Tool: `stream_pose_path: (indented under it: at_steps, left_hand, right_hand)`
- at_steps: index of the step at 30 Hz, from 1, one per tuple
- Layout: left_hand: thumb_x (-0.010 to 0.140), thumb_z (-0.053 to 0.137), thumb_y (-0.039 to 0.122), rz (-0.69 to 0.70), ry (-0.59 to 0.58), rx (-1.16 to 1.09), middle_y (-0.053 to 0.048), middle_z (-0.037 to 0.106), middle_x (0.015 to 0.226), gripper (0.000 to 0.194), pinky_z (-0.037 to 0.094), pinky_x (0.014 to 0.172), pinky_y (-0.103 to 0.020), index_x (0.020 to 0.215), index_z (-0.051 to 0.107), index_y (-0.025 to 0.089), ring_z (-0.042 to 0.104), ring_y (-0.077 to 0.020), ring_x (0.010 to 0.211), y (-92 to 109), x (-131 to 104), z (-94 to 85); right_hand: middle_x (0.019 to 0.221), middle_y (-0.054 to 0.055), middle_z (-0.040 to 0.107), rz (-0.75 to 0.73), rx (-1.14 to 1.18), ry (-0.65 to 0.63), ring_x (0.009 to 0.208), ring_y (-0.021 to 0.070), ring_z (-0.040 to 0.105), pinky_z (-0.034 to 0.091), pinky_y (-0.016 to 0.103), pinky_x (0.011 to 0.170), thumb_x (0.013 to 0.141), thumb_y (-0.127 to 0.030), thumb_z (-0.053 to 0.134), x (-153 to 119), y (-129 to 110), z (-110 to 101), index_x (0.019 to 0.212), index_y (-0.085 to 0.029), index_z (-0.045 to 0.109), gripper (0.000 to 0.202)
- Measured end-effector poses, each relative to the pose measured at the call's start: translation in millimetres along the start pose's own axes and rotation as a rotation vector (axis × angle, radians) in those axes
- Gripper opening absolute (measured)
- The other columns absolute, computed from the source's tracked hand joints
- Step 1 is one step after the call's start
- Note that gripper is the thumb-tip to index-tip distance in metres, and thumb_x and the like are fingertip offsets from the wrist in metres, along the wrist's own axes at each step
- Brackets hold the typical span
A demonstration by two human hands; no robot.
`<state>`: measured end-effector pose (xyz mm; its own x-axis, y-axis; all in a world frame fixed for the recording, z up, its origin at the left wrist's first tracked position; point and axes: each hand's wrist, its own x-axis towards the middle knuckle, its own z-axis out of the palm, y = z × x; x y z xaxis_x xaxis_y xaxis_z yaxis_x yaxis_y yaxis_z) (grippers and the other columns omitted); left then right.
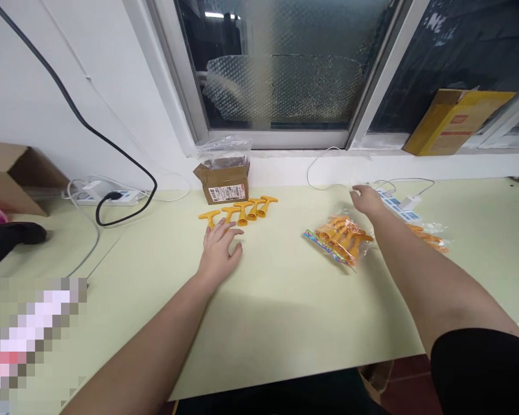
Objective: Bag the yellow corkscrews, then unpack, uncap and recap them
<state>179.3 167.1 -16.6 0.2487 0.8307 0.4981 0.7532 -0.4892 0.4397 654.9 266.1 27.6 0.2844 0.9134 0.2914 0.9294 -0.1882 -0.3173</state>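
My left hand is open over the table, fingers spread, its fingertips at the near side of a row of yellow T-shaped plastic pieces. The pieces have crossbar tops and hollow cone-like ends; my fingers partly cover those at the left of the row. On the right, my right hand is low over the table near a white-and-blue power strip; its fingers are mostly hidden. Nearer to me than that hand lies a clear plastic bag with several orange-yellow pieces inside and a colourful printed strip along one edge.
A small open cardboard box stands behind the row, against the wall. Another bag of orange pieces lies beyond my right forearm. Cables and a second power strip are at the left. A yellow carton leans on the windowsill.
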Motion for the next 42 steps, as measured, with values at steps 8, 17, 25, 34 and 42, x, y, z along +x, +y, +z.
stream_pose_path:
  at_steps: [8, 17, 25, 34, 42]
  left_hand:
    - [0.082, 0.082, 0.034, -0.137, -0.395, -0.957, -0.015, 0.048, 0.156, 0.088, 0.047, 0.112, -0.053, 0.156, 0.035, 0.035, 0.049, -0.0335, 0.144, 26.6, -18.8, 15.8]
    - [0.08, 0.084, 0.036, -0.492, -0.338, -1.336, -0.006, 0.074, 0.097, 0.032, 0.057, 0.092, -0.039, 0.104, 0.072, 0.02, 0.071, -0.0217, 0.094, 41.9, -17.3, 26.9]
    - [0.066, 0.07, 0.014, -0.752, -0.112, -1.428, -0.007, 0.074, 0.103, 0.024, 0.059, 0.074, -0.029, 0.089, 0.068, 0.016, 0.07, -0.0206, 0.097, 31.5, -3.2, 24.7]
    - [0.069, 0.063, 0.02, -0.769, -0.219, -1.454, -0.01, 0.077, 0.109, 0.024, 0.059, 0.089, -0.04, 0.092, 0.062, 0.018, 0.072, -0.0262, 0.106, 19.3, -3.1, 25.7]
    - [0.072, 0.067, 0.028, -0.758, -0.499, -1.433, -0.011, 0.078, 0.086, 0.016, 0.058, 0.084, -0.045, 0.083, 0.06, 0.019, 0.076, -0.0292, 0.084, 31.5, -9.7, 17.5]
  right_hand:
    - [0.143, 0.012, 0.065, -0.972, 0.545, -0.166, 0.136, 0.0279, 0.058, 0.045, 0.049, 0.117, 0.094, -0.03, 0.065, -146.4, -126.3, -19.3, 0.142, -0.025, 0.061, 0.049]
    - [0.146, 0.015, 0.057, -0.785, 0.568, -0.135, 0.137, 0.028, 0.053, 0.044, 0.047, 0.115, 0.095, -0.033, 0.063, -228.3, -133.5, -18.8, 0.135, -0.024, 0.057, 0.041]
    - [0.151, 0.018, 0.048, -0.263, -0.141, -0.096, 0.138, 0.0405, 0.044, 0.038, 0.061, 0.112, 0.092, -0.041, 0.057, -214.0, -69.0, 10.5, 0.136, -0.021, 0.059, 0.048]
    - [0.151, 0.02, 0.048, -0.144, -0.165, -0.1, 0.143, 0.0424, 0.041, 0.023, 0.07, 0.119, 0.086, -0.035, 0.061, -151.1, -10.3, 10.8, 0.124, -0.019, 0.063, 0.041]
    - [0.125, 0.012, 0.068, -0.18, 0.8, -0.504, 0.112, 0.0275, 0.068, 0.057, 0.047, 0.095, 0.091, -0.054, 0.065, -162.7, -102.0, -7.9, 0.126, -0.025, 0.061, 0.046]
